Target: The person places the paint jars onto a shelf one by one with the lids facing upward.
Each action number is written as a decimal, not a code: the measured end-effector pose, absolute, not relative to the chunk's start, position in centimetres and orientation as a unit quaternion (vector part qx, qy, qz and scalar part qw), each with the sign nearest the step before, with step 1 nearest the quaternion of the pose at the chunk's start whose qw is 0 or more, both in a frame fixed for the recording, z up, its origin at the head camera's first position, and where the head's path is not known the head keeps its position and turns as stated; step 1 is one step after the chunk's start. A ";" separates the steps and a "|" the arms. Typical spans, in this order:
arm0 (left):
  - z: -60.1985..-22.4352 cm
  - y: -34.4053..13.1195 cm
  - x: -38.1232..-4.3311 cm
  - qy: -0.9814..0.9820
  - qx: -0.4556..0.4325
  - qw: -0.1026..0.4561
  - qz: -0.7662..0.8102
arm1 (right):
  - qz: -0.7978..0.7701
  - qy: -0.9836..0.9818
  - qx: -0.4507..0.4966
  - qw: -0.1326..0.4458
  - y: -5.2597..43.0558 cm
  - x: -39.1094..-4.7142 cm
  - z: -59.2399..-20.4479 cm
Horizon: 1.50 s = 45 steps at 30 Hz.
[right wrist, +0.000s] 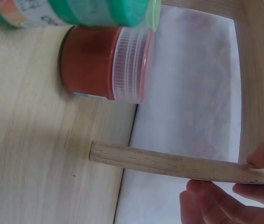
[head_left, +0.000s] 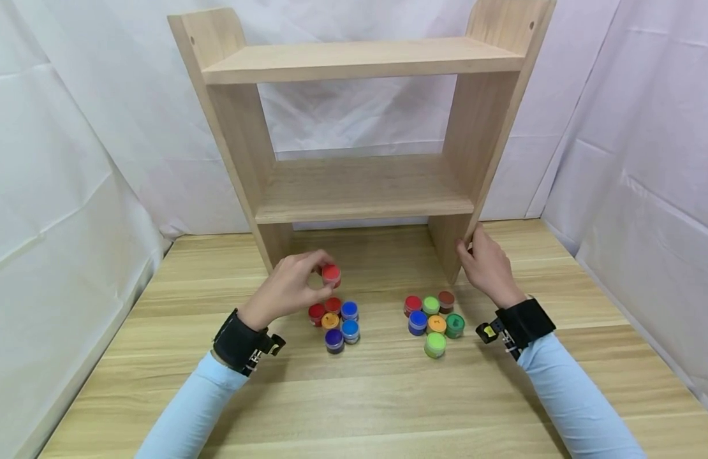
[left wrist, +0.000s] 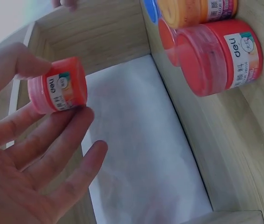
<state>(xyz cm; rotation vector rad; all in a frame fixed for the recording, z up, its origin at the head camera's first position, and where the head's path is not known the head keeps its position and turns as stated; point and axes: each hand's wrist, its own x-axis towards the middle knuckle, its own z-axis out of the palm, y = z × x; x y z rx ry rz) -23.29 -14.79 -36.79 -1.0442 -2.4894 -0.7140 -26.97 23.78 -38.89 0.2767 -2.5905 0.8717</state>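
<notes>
Between thumb and fingers, my left hand (head_left: 292, 284) pinches a small red paint jar (head_left: 331, 274), lifted in front of the shelf's lower left opening. Its printed label shows in the left wrist view, where the red jar (left wrist: 59, 86) lies against the fingertips. My right hand (head_left: 489, 264) grips the front edge of the right side panel (head_left: 465, 239) of a wooden shelf (head_left: 365, 188), thumb on one face and fingers on the other. Just below the left hand stands a cluster of paint jars in red, an orange jar (head_left: 330, 321) and several blue ones.
A second cluster of jars stands at the right, with a brown jar (head_left: 446, 301), a dark green jar (head_left: 455, 325) and a light green jar (head_left: 435, 345). The shelf stands on the wood-grain table (head_left: 388, 408). White cloth (head_left: 61, 191) hangs around it.
</notes>
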 end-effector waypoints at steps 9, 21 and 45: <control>-36.4 -14.6 -22.9 -0.864 -0.360 0.203 -0.287 | 0.307 -0.925 0.106 0.196 23.6 -27.5 -38.9; -35.4 -13.9 -22.6 -0.833 -0.356 0.212 -0.366 | 0.305 -0.928 0.101 0.187 24.1 -27.2 -39.1; -31.6 -12.8 -21.2 -0.780 -0.349 0.334 -0.398 | 0.301 -0.931 0.098 0.182 24.7 -26.9 -38.9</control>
